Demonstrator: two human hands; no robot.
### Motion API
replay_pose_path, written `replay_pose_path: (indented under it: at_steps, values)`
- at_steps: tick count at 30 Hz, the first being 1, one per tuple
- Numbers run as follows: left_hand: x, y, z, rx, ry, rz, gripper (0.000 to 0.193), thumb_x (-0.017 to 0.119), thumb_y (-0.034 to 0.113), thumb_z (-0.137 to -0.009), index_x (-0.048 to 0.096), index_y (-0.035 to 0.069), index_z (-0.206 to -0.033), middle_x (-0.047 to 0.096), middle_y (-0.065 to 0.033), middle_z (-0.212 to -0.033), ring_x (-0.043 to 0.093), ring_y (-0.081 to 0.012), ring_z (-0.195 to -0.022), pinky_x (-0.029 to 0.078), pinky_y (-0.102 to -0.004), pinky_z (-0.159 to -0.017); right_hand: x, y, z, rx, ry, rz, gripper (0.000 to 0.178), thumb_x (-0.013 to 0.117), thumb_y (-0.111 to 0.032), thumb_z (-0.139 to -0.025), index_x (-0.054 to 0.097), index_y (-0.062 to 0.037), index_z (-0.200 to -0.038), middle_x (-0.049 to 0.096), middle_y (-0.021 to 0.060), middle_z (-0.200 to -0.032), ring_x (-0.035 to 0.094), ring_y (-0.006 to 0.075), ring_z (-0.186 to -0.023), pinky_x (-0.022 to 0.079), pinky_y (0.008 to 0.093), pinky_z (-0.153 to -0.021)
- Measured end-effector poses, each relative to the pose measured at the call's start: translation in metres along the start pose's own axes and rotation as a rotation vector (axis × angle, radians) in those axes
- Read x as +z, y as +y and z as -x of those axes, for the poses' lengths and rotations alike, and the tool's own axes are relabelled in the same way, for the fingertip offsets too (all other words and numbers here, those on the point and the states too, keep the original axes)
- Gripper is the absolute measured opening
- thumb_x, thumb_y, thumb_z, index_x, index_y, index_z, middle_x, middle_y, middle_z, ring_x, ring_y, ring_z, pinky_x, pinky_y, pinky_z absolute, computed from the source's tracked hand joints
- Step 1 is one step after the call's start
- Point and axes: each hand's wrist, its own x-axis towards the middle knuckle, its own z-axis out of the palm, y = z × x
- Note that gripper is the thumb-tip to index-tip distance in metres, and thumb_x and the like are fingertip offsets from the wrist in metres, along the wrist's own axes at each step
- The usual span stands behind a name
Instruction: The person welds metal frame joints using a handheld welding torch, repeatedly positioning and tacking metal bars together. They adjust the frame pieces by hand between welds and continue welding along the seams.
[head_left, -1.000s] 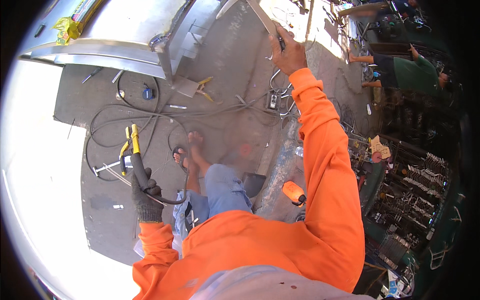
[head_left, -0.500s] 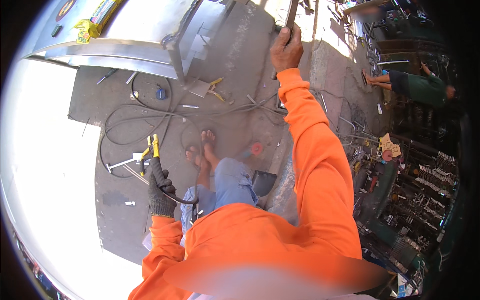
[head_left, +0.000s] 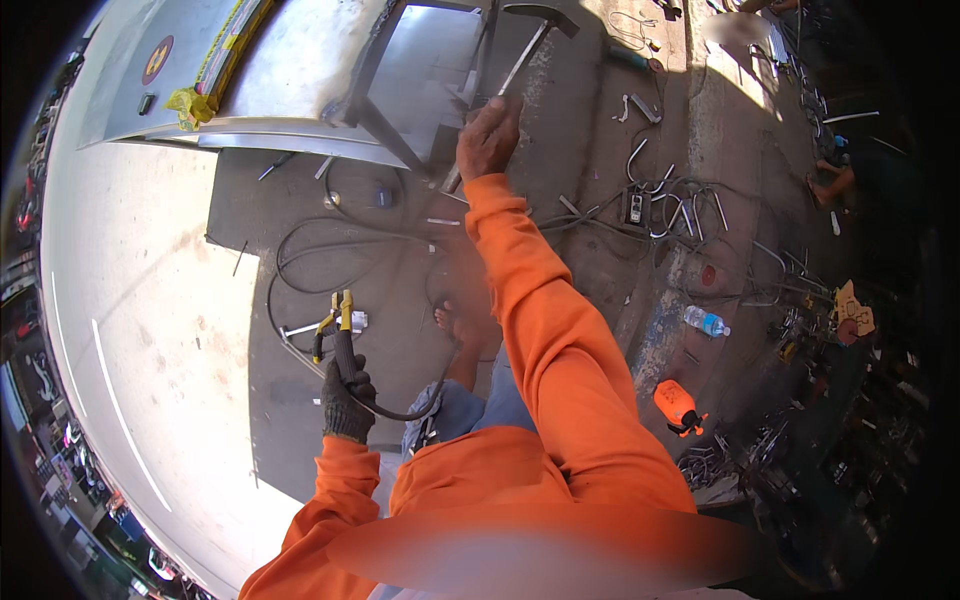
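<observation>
My bare right hand (head_left: 487,135) is closed around the handle of a hammer (head_left: 524,64). Its head points away from me, close to the right end of a shiny sheet-metal box (head_left: 300,62) with an open frame side. Low on the left, my left hand (head_left: 347,402), in a dark knit glove, grips a welding electrode holder (head_left: 346,318) with yellow jaws. I cannot make out a rod in the jaws. A black cable (head_left: 415,412) runs from the holder back toward my lap.
A yellow packet (head_left: 190,108) and a long carton lie on the metal box. Loops of cable (head_left: 284,262) cross the ground. To the right are a water bottle (head_left: 706,320), an orange bottle (head_left: 677,404) and scattered metal pieces. Another person's foot (head_left: 830,185) shows at far right.
My right hand has moved left and nearer to me with the hammer, whose head now shows beside the box. The view has shifted right. The left hand keeps its grip on the electrode holder.
</observation>
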Motion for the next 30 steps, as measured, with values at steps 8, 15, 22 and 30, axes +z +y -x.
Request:
replay_pose_path:
  at_steps: [8, 15, 22, 30]
  values:
    - [0.025, -0.021, 0.003, 0.045, -0.126, 0.04, 0.038, 0.053, 0.036, -0.109, 0.056, 0.002, -0.125, 0.065, -0.0083, -0.101, 0.054, -0.0073, -0.062, 0.047, -0.0191, -0.049, -0.04, 0.033, 0.009, -0.014, -0.241, 0.278, 0.043, 0.05, -0.029, -0.108, 0.052, -0.0064, -0.144, 0.073, 0.0238, -0.111, 0.073, 0.0453, -0.097, 0.057, 0.0519, -0.077]
    - [0.076, -0.053, 0.009, 0.088, -0.087, -0.129, 0.031, 0.06, 0.035, -0.105, 0.059, 0.007, -0.119, 0.059, 0.0005, -0.091, 0.047, -0.0042, -0.057, 0.04, -0.0177, -0.045, -0.035, 0.02, -0.044, 0.022, -0.288, 0.217, 0.043, 0.051, -0.03, -0.108, 0.057, 0.0, -0.138, 0.074, 0.0223, -0.107, 0.072, 0.0457, -0.093, 0.055, 0.0502, -0.081]
    - [0.104, -0.08, 0.012, 0.01, -0.109, -0.072, 0.044, 0.052, 0.04, -0.109, 0.05, 0.008, -0.14, 0.066, -0.0103, -0.104, 0.055, -0.0087, -0.061, 0.05, -0.0221, -0.047, -0.158, 0.113, 0.018, 0.304, -0.521, 0.627, 0.051, 0.06, -0.023, -0.1, 0.05, 0.0022, -0.144, 0.07, 0.0292, -0.118, 0.068, 0.0492, -0.109, 0.055, 0.0507, -0.093]
    - [0.116, -0.08, 0.013, -0.048, -0.146, -0.363, 0.033, 0.064, 0.019, -0.098, 0.061, 0.012, -0.13, 0.069, -0.0082, -0.11, 0.066, -0.0169, -0.075, 0.054, -0.0287, -0.059, -0.241, 0.033, 0.096, 0.566, -0.261, 0.537, 0.054, 0.059, -0.018, -0.099, 0.048, 0.0044, -0.146, 0.066, 0.0204, -0.113, 0.067, 0.0297, -0.1, 0.054, 0.0421, -0.09]
